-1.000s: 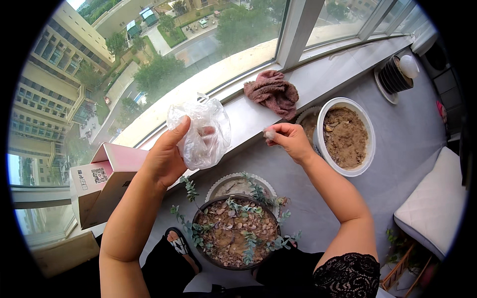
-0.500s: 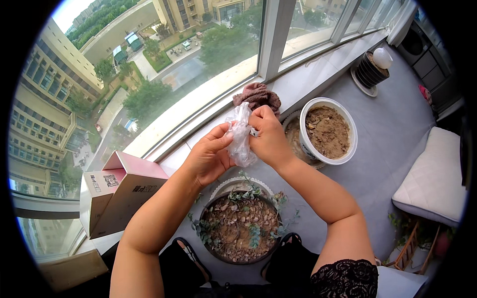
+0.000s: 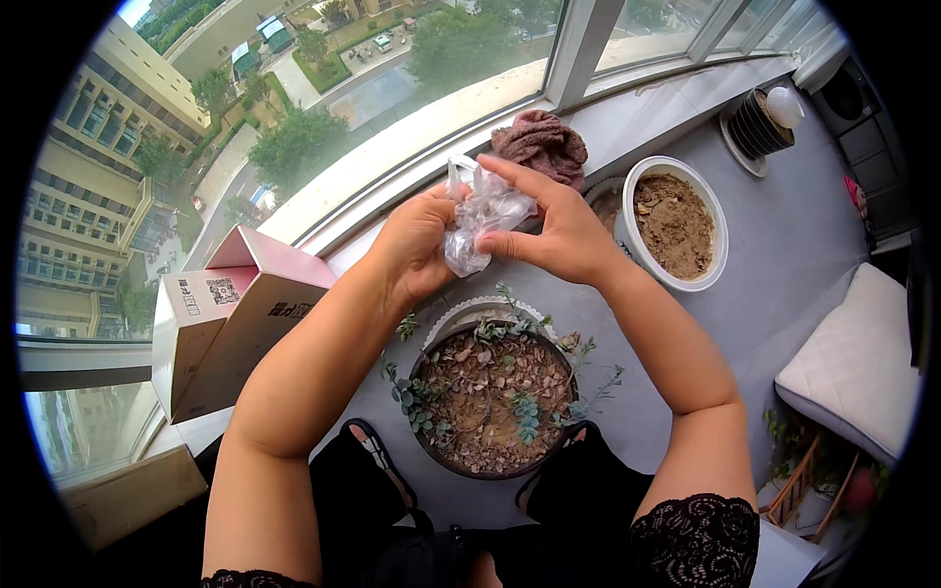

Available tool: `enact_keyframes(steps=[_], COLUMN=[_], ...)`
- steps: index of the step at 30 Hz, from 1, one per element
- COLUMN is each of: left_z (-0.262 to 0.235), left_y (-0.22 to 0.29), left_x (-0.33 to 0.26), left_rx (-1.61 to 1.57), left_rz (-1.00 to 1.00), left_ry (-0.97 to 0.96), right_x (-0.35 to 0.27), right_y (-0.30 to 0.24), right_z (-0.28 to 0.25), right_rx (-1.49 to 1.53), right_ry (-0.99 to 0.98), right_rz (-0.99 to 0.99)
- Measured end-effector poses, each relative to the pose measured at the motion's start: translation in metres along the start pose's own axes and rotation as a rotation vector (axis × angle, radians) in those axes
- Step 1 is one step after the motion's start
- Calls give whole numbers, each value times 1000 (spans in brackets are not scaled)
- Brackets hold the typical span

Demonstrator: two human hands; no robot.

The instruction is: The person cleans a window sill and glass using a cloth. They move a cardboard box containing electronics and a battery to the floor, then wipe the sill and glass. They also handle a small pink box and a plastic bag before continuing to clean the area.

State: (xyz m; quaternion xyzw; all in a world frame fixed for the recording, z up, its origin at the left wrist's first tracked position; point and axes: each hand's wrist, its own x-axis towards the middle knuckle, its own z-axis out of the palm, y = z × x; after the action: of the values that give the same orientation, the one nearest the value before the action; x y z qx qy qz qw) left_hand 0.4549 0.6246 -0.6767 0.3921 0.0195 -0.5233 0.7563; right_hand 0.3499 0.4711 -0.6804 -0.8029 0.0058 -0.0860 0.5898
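A crumpled clear plastic bag [image 3: 480,220] is between my two hands, above the near plant pot. My left hand [image 3: 420,240] closes round the bag's left side. On the other side, my right hand [image 3: 554,220] cups the bag between a stretched index finger and the thumb. A whitish piece sticks up at the bag's top; what it is cannot be made out. Below, between my feet, stands a round dark pot [image 3: 495,402] of soil with dry leaf bits and trailing grey-green stems round its rim. Whether the bag holds anything is hidden by its folds.
A brown cloth [image 3: 541,147] lies on the window ledge. To the right stand a white pot of soil [image 3: 676,225] and a dark ribbed pot [image 3: 760,125]. An open cardboard box [image 3: 235,323] is at left, a white cushion [image 3: 853,363] at far right.
My right hand has gone from a closed pinch on the bag to spread fingers cupping it. The bag is more bunched up, and the view has shifted slightly.
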Motion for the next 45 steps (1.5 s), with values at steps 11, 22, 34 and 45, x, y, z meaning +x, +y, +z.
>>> enact_keyframes(steps=[11, 22, 34, 45], left_z=[-37, -82, -152, -101], left_y=[6, 17, 16, 19], left_x=[11, 26, 57, -24], left_rx=[-53, 87, 593, 631], left_rz=[41, 224, 288, 297], left_ry=[102, 451, 626, 753], right_x=[26, 82, 56, 145], right_y=[23, 154, 195, 277], right_z=[29, -64, -7, -156], right_rx=[-649, -1055, -826, -999], right_ry=[0, 371, -76, 636], right_rz=[-573, 269, -178, 774])
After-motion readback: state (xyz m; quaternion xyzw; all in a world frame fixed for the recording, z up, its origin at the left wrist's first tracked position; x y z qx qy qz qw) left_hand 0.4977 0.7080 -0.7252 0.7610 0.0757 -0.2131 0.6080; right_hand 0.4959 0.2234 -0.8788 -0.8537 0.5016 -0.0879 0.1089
